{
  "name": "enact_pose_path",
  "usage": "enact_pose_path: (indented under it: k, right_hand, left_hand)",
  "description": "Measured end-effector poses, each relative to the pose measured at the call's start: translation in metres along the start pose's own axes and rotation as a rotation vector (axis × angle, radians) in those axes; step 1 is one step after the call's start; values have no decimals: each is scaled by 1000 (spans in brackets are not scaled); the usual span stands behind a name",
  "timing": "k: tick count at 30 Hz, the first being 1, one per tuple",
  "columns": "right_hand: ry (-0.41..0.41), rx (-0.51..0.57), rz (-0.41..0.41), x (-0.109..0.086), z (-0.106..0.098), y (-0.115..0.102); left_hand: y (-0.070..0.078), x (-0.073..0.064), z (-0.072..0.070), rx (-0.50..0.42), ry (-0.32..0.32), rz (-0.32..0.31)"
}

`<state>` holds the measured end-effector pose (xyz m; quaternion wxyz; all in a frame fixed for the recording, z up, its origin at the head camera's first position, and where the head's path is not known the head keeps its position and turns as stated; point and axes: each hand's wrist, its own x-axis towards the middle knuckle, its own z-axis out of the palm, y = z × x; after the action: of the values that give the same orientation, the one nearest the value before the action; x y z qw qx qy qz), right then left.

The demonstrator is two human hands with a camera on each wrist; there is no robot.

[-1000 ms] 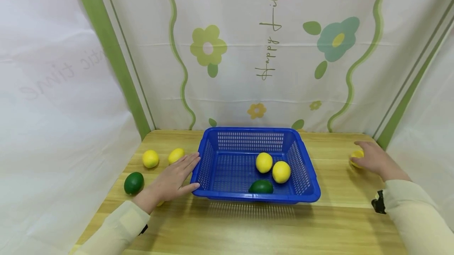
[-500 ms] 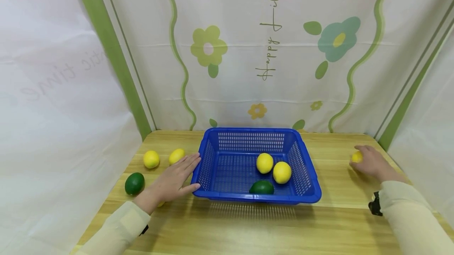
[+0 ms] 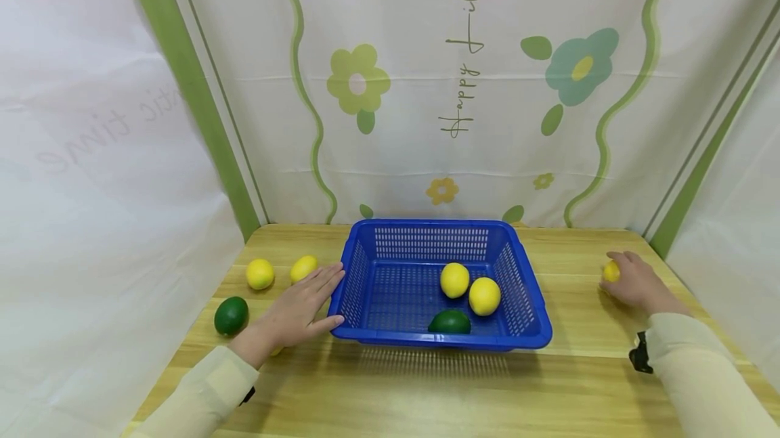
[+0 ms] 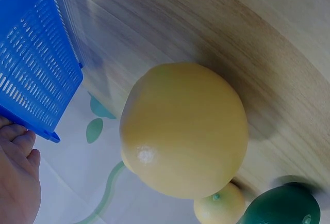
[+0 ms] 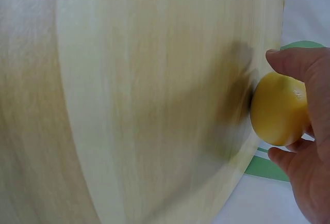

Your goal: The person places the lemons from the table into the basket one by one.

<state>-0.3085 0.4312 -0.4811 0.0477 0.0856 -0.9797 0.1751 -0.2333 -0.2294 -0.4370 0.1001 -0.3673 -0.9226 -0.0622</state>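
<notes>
My left hand (image 3: 298, 309) lies with straight fingers against the left rim of a blue plastic basket (image 3: 441, 340). In the basket are two lemons (image 3: 454, 280) and a dark green oval fruit (image 3: 449, 321). Far to the right, my right hand (image 3: 641, 283) holds another lemon (image 3: 611, 271), its fingers and thumb bent around it. The right wrist view shows that lemon (image 5: 278, 109) low at the tabletop, partly covered by the hand. A yellow fruit (image 4: 185, 131) fills the middle of the left wrist view; my left wrist mostly hides it from the head camera.
Left of the basket, two more lemons (image 3: 260, 274) and a dark green fruit (image 3: 231, 316) lie on the wooden table (image 3: 426, 397). A white curtain (image 3: 402, 147) with printed flowers hangs behind the table and along both sides.
My right hand has shifted slightly left and down, and its fingers have closed around the lemon at the right. My left hand and the basket have stayed in place.
</notes>
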Motion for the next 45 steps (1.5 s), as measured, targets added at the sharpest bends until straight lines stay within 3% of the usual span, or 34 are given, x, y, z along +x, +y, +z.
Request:
enact_pose_path:
  k: [17, 45]
  right_hand:
    - [26, -29, -14, -1, -1, 6]
    - [-5, -39, -14, -4, -2, 5]
  left_hand:
    - [0, 1, 0, 0, 5, 0]
    - [0, 0, 0, 6, 5, 2]
